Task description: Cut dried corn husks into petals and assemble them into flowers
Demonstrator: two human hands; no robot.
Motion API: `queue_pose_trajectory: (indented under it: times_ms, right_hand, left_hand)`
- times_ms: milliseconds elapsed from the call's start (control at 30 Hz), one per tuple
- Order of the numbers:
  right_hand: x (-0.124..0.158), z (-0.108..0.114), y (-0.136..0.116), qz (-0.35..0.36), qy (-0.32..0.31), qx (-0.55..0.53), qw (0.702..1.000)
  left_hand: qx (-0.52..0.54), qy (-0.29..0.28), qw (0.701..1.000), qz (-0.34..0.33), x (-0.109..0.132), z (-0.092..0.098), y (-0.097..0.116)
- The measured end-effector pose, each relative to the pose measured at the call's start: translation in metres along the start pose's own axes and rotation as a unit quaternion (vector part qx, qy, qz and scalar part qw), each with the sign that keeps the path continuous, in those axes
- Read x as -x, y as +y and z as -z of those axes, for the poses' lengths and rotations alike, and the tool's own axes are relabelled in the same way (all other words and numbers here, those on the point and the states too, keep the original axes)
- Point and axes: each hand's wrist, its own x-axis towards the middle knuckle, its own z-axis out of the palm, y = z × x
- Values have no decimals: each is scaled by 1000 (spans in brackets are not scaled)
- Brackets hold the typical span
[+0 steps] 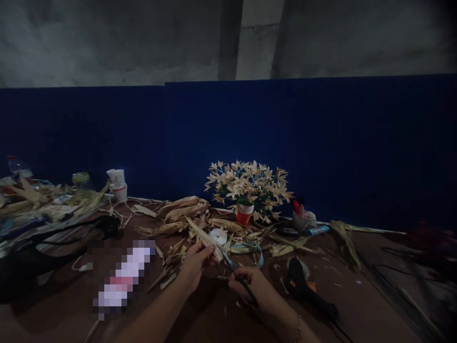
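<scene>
My left hand (195, 263) pinches a pale dried corn husk (202, 232) that points up and away from me. In my right hand (252, 282) is a pair of scissors (246, 287), fingers closed round the handles. The blades reach toward the lower end of the husk, close to my left fingertips; whether they are cutting into it I cannot tell. Just behind lies a white ring-shaped roll (218, 236), with a light blue ribbon (259, 257) curling to its right. Loose husk scraps lie around both hands.
Behind stands a red-and-white cup (244, 214) holding husk flowers (250, 183). A black glue gun (303, 286) lies at right. Bundled husks (183, 209) are left of the cup. Further left are a pixelated bright object (124, 276) and a black bag-like thing (32, 267). A blue partition (107, 128) rises behind.
</scene>
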Motion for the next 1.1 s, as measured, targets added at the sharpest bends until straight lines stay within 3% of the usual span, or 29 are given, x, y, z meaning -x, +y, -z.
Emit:
queue_pose_trajectory:
  times_ms: [1100]
  right_hand:
    - [1,0,3,-18,2,54,998]
  left_hand:
    - [-30,-7,999,-13,-3,7,0]
